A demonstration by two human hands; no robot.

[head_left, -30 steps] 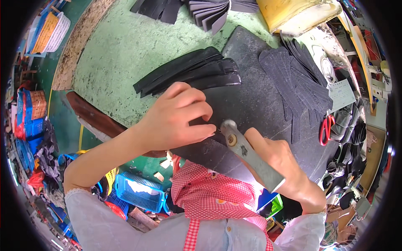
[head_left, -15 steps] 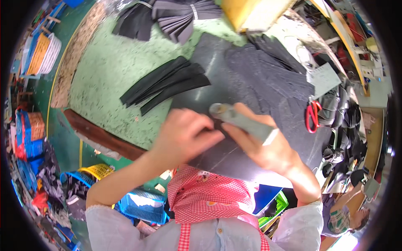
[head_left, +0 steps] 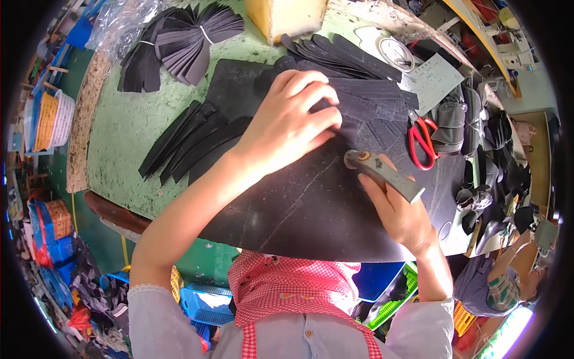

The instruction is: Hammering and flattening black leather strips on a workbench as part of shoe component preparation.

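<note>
My left hand (head_left: 293,122) reaches across a black work sheet (head_left: 287,209), its fingers closed at the near edge of a pile of flat black strips (head_left: 373,96). A dark strip end (head_left: 347,133) shows by its fingertips; part of it is hidden under the hand. To the right, my right hand (head_left: 397,215) grips a grey metal hammer (head_left: 388,173), its round face toward the left hand and its broad end toward my wrist. The handle is hidden in the fist. Left of my forearm lies a fan of loose black strips (head_left: 191,143).
Red-handled scissors (head_left: 422,143) lie right of the pile, near a pale card (head_left: 433,84) and a tape roll (head_left: 396,54). Tied black bundles (head_left: 185,42) and a yellow block (head_left: 287,21) stand at the far side. Black shoe parts (head_left: 451,122) crowd the right edge.
My left hand has moved away from near the hammer, up and right to the strip pile. The hammer has moved right with my right hand. The whole view has shifted somewhat.
</note>
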